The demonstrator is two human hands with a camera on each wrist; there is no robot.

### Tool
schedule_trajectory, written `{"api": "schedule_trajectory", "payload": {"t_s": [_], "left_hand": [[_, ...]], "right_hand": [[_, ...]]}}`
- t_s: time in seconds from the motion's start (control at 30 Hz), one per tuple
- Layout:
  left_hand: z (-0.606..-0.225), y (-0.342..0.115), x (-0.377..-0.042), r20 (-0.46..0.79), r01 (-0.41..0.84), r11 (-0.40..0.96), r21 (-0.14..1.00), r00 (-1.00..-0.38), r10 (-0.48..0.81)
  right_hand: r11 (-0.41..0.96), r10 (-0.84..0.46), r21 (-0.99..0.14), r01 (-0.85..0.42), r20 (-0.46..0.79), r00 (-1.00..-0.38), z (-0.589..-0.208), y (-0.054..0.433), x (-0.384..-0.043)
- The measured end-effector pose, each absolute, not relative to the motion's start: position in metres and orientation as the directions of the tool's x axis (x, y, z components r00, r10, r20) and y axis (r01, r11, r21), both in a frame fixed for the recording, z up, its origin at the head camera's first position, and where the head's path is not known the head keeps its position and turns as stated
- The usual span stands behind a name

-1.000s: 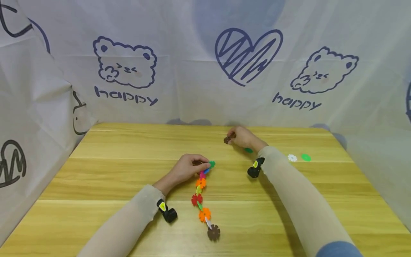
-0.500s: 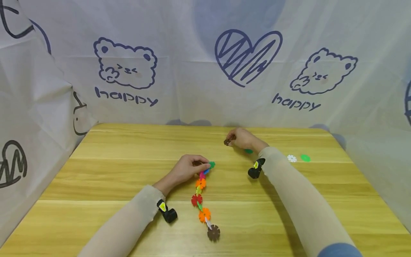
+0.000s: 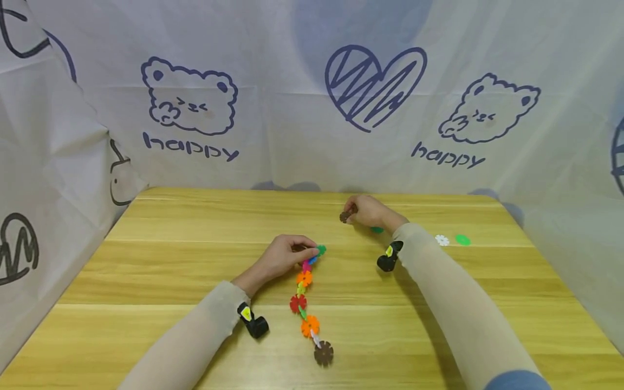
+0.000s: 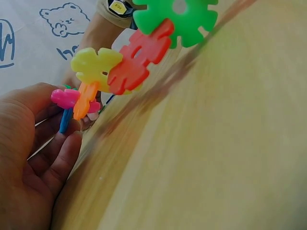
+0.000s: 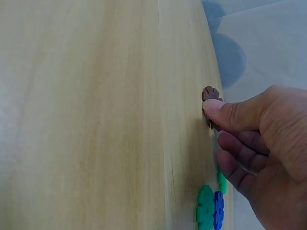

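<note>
A chain of colourful notched plastic flower discs (image 3: 304, 278) runs down the middle of the table in the head view, from a green disc (image 3: 321, 249) at the far end to a brown disc (image 3: 324, 353) near me. My left hand (image 3: 281, 257) pinches the far end around the blue disc (image 4: 65, 120). In the left wrist view, pink, orange, yellow and red discs slope up from it. Farther back, my right hand (image 3: 369, 210) pinches a loose brown disc (image 5: 210, 93) between thumb and fingers, close over the table's far edge.
Beneath the right hand lie a green disc (image 5: 205, 208) and a blue disc (image 5: 218, 212). To the right are a white disc (image 3: 442, 240) and a light green disc (image 3: 462, 240). A printed white cloth (image 3: 280, 135) hangs behind the wooden table (image 3: 195, 216).
My right hand has come very slightly nearer to me with the brown disc. The left hand and the chain stay in place.
</note>
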State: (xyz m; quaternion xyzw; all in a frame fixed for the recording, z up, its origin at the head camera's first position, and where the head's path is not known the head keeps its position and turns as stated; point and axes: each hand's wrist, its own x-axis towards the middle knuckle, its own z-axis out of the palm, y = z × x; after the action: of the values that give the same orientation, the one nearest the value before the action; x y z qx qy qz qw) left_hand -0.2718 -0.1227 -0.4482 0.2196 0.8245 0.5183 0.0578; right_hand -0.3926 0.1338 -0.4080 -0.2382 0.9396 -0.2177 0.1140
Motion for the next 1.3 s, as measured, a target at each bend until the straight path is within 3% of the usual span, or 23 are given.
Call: {"api": "schedule_trajectory", "payload": {"t_s": [0.27, 0.6, 0.87, 1.3], "left_hand": [[-0.448, -0.122, -0.269, 0.139, 0.313, 0.394, 0.864, -0.901, 0.410], [-0.445, -0.120, -0.268, 0.159, 0.323, 0.421, 0.847, -0.912, 0.379], [-0.445, -0.119, -0.267, 0.183, 0.341, 0.416, 0.843, -0.909, 0.375], [-0.447, -0.115, -0.267, 0.198, 0.346, 0.436, 0.831, -0.915, 0.351]], "right_hand": [[0.718, -0.503, -0.607, -0.342, -0.113, -0.857, -0.407, 0.139, -0.383], [0.529, -0.503, -0.816, -0.232, -0.081, -0.860, -0.409, 0.141, -0.361], [0.450, -0.492, -0.878, -0.166, -0.089, -0.866, -0.412, 0.142, -0.344], [0.247, -0.474, -0.968, 0.049, -0.165, -0.865, -0.419, 0.136, -0.320]]}}
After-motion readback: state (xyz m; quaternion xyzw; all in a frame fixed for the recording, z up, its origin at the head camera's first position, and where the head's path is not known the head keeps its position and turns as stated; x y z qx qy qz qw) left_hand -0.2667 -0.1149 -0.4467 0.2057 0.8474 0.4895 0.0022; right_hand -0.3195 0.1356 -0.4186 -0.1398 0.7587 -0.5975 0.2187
